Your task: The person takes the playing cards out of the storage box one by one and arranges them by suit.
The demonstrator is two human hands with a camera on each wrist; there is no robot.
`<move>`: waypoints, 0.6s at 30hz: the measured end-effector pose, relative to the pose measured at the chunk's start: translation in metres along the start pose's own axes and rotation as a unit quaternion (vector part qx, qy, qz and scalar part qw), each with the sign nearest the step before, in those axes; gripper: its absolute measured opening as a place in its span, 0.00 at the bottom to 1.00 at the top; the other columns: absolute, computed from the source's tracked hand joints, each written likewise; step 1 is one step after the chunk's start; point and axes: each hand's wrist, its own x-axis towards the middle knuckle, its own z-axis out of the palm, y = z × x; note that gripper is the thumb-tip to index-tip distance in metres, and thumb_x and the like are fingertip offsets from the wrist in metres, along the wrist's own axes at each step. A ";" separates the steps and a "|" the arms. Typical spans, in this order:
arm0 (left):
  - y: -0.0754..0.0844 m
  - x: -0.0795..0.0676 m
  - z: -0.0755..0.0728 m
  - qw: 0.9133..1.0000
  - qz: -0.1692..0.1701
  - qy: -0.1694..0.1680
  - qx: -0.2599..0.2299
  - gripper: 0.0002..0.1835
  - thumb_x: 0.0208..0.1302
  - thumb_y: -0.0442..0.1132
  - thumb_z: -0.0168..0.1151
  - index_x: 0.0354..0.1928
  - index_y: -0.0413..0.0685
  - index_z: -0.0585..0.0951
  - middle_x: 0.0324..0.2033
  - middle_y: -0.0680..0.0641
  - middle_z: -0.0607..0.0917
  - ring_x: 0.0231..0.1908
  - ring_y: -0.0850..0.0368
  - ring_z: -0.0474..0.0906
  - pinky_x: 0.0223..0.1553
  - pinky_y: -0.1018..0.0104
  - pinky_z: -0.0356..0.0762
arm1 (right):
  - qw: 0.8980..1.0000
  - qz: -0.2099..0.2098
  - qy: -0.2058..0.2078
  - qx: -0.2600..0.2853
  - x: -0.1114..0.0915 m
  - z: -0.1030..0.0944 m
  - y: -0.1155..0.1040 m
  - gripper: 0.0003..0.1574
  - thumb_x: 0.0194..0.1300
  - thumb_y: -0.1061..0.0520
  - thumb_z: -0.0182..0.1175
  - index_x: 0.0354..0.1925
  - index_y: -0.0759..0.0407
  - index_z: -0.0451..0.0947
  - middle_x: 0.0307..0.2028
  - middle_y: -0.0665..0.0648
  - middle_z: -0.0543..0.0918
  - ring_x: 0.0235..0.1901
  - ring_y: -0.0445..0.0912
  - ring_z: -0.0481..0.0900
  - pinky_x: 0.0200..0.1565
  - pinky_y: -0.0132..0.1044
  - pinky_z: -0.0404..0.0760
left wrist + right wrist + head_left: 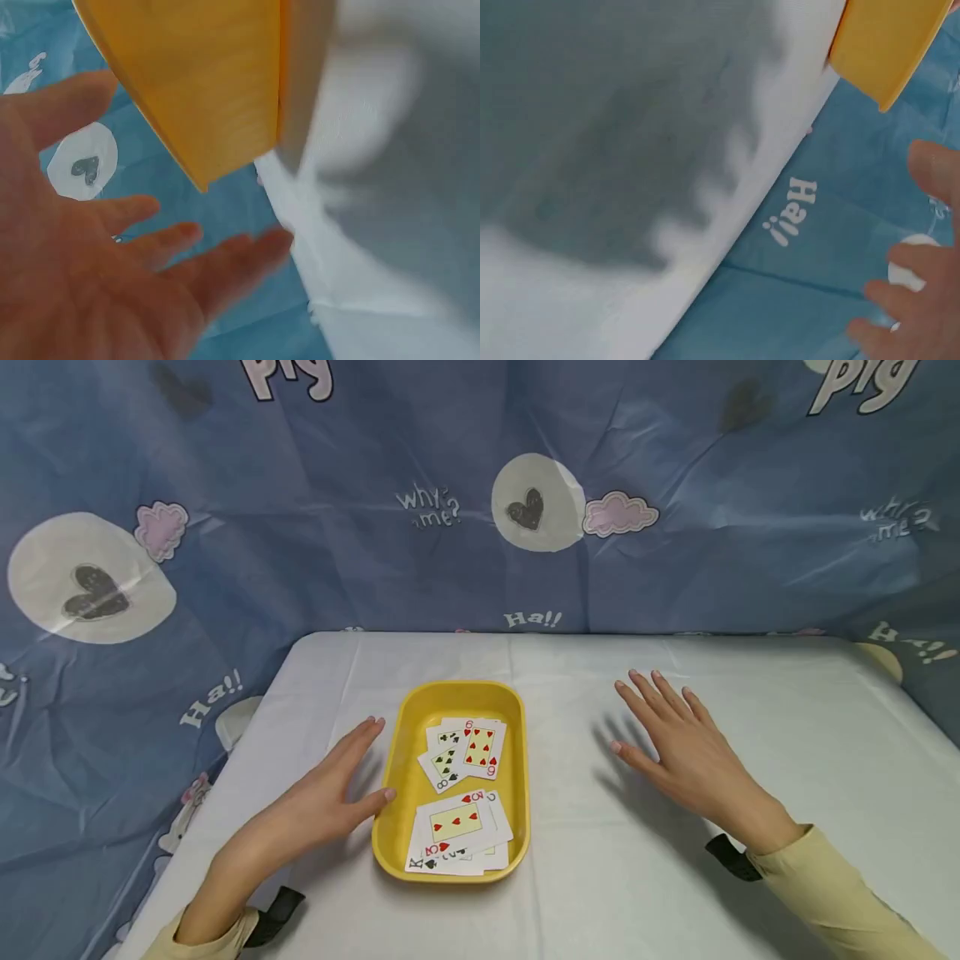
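Observation:
A yellow tray (517, 760) stands on the white table and holds playing cards in two loose piles. The far pile has a six of hearts (480, 748) on top, with an eight of spades (444, 768) fanned beside it. On top of the near pile lies a three of hearts (454, 823), partly covering a king of spades. My left hand (322, 802) is at the tray's left side, fingers extended, thumb tip at the rim; whether it touches I cannot tell. To the right of the tray my right hand (678, 752) hovers above the table, fingers spread, holding nothing.
The white cloth-covered table (577, 893) extends on both sides of the tray. Behind and left of it hangs a blue patterned curtain (360, 552). Dark bands show at both wrists. The right hand casts a shadow on the table.

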 end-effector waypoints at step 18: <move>-0.009 -0.010 0.016 0.947 -0.043 -0.096 -0.304 0.46 0.63 0.39 0.68 0.77 0.61 0.53 0.75 0.48 0.50 0.70 0.41 0.57 0.64 0.39 0.59 | 0.965 -0.146 -0.031 0.218 0.057 0.009 -0.041 0.43 0.69 0.48 0.63 0.76 0.43 0.56 0.74 0.45 0.56 0.72 0.44 0.55 0.68 0.49 0.59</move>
